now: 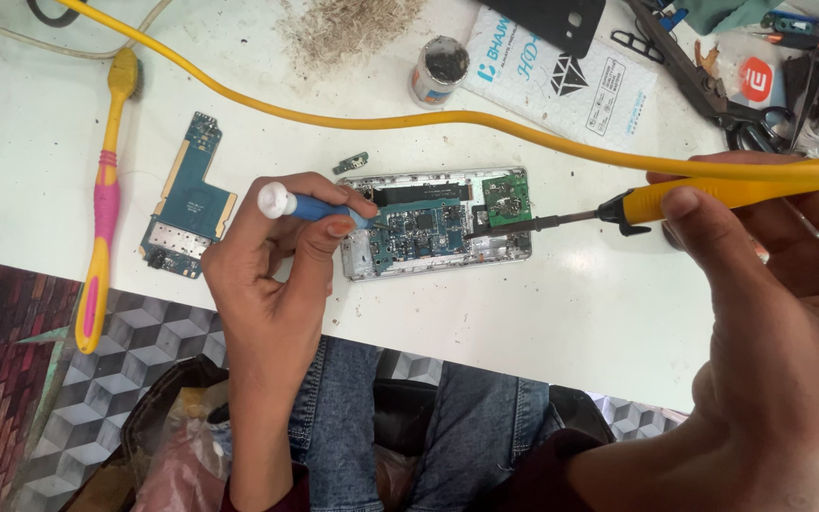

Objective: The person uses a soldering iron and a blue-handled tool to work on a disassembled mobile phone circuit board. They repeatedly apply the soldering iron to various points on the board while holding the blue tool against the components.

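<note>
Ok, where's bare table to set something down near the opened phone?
Bare table lies between the opened phone and the near edge, and between the toothbrush and the loose circuit board. The far right corner, with scissors and tools, is crowded.

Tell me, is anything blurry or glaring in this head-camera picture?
Head view: even, soft light; the right hand near the lens looks oversized and slightly soft; the opened phone is sharp; faint glare on the white table.

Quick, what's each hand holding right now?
Left hand: closed on a blue screwdriver with a white cap, tip at the opened phone.
Right hand: closed on a yellow soldering iron.
</note>
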